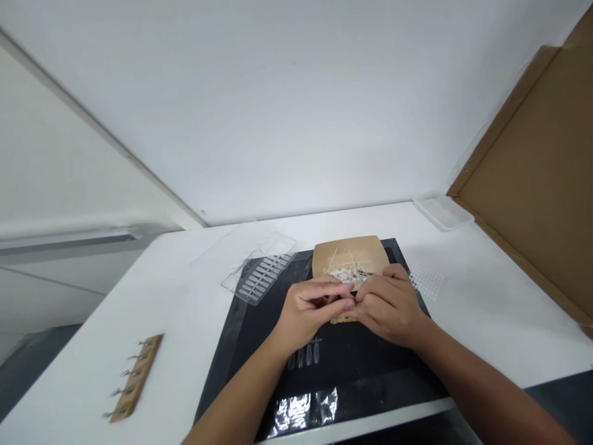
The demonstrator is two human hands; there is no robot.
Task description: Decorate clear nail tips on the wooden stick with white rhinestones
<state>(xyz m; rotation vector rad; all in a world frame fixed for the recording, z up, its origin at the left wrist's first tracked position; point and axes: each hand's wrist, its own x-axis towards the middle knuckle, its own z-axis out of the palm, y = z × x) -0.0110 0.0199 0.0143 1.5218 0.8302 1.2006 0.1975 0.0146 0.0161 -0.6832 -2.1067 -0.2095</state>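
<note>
Head view: white tabletop (185, 321) against a white wall, black mat (352, 364) at centre, cardboard sheet (532, 173) leaning at right, wooden strip with clips (134, 377) at left, clear nail tray (262, 278) near the mat's far corner. Left hand (310, 309) and right hand (391, 306) meeting over the mat, fingers (338, 303) curled and pinched together at the near edge of a brown card (349, 256); whatever is pinched too small to tell. Clear nail tips (306, 355) lying just below the hands.
</note>
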